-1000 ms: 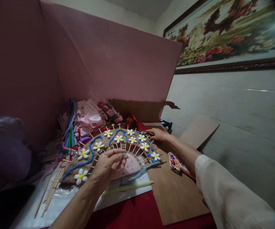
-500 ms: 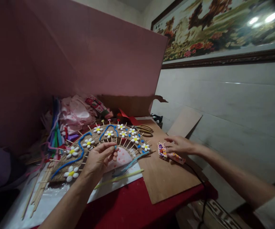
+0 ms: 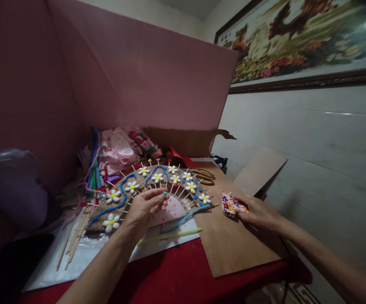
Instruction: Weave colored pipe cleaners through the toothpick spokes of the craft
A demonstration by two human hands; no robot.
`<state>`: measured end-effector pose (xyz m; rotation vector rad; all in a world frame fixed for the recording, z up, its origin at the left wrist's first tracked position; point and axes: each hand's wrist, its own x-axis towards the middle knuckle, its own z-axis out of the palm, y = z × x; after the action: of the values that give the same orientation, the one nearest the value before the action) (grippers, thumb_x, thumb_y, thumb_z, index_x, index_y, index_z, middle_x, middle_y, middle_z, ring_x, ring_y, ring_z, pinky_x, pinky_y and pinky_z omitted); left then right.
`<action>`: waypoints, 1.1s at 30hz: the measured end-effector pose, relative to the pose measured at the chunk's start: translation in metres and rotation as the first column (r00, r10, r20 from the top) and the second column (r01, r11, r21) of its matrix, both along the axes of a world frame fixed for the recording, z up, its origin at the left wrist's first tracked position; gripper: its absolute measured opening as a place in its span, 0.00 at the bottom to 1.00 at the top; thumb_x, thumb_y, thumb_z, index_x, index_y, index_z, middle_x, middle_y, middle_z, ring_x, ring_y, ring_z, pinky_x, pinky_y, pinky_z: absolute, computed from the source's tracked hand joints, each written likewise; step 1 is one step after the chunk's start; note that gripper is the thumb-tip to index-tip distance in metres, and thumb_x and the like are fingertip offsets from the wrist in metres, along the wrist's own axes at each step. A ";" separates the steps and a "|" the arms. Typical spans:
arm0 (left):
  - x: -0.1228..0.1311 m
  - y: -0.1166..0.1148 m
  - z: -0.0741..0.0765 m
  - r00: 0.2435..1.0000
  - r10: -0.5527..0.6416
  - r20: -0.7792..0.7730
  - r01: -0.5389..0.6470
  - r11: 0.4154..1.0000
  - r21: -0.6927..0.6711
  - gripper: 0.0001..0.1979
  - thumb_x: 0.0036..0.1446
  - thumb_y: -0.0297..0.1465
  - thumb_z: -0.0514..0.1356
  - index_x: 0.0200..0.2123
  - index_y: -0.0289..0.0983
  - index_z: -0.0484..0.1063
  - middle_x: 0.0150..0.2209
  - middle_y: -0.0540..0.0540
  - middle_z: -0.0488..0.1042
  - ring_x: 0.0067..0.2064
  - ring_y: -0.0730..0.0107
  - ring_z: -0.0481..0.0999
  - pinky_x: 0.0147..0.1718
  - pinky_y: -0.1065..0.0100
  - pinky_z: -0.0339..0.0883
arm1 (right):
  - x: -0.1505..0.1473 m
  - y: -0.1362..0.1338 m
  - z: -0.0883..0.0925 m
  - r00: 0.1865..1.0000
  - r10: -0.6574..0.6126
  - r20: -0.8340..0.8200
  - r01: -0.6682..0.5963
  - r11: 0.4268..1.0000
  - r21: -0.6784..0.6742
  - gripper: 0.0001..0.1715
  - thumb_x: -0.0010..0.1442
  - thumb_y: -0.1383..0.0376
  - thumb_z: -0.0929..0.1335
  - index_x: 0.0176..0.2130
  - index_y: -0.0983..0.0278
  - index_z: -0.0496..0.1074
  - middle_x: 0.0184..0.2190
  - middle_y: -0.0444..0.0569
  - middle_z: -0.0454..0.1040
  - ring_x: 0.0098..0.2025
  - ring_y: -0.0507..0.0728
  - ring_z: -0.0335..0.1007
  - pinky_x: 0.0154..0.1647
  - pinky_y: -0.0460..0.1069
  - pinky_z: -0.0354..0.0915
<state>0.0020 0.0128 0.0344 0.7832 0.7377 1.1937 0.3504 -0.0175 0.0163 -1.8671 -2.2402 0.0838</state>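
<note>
My left hand (image 3: 145, 209) is raised in front of the woven arch, pinching a small blue piece (image 3: 165, 193) between thumb and fingertips. The twine-wrapped arch (image 3: 141, 185) carries white flowers with yellow centres, wavy blue strips and blue dots. Short wooden sticks poke out along both its edges. On the right, my right hand (image 3: 255, 211) has its fingers closed around a flower-patterned glue gun (image 3: 229, 205) over the brown board. A pale blue strip (image 3: 186, 216) lies at the arch's right end, close to a yellow strip (image 3: 170, 235).
Gold-handled scissors (image 3: 204, 176) rest on the brown board (image 3: 233, 249). Loose wooden sticks (image 3: 73, 242) lie at the left on white sheeting. Behind are colourful pipe cleaners (image 3: 94, 169) and crumpled pink material (image 3: 118, 147). A red cloth (image 3: 167, 274) covers the table.
My right hand has come down from hovering above the glue gun and closed around it. My left hand keeps its pinch on the blue piece. The camera view has shifted.
</note>
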 end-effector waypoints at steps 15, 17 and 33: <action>0.001 0.006 -0.006 0.999 -0.018 -0.034 0.016 0.999 -0.038 0.11 0.39 0.20 0.67 0.31 0.28 0.76 0.25 0.42 0.77 0.23 0.75 0.74 0.22 0.78 0.69 | 0.007 -0.004 0.013 0.368 -0.297 -0.881 0.137 0.954 -0.265 0.15 0.49 0.56 0.68 0.31 0.66 0.68 0.18 0.40 0.62 0.18 0.48 0.59 0.16 0.44 0.63; 0.000 0.006 -0.007 0.999 -0.030 -0.037 0.028 0.999 -0.044 0.11 0.39 0.20 0.68 0.31 0.29 0.76 0.25 0.42 0.76 0.24 0.75 0.74 0.22 0.78 0.69 | 0.006 -0.008 0.020 0.172 -0.239 -0.956 0.168 0.963 -0.210 0.13 0.48 0.59 0.69 0.32 0.66 0.68 0.19 0.40 0.62 0.17 0.46 0.56 0.12 0.41 0.58; 0.001 0.000 -0.005 1.000 -0.006 -0.019 0.004 0.995 -0.098 0.08 0.44 0.18 0.64 0.31 0.29 0.75 0.25 0.42 0.76 0.21 0.77 0.72 0.19 0.79 0.68 | -0.147 -0.016 0.027 0.303 -0.006 -0.953 -0.426 0.894 -0.141 0.21 0.53 0.53 0.68 0.19 0.64 0.63 0.11 0.38 0.57 0.13 0.46 0.49 0.12 0.43 0.46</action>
<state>0.0031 0.0132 0.0294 0.7162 0.8036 1.1379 0.2038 -0.0338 0.0430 -1.0150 -1.5515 1.3800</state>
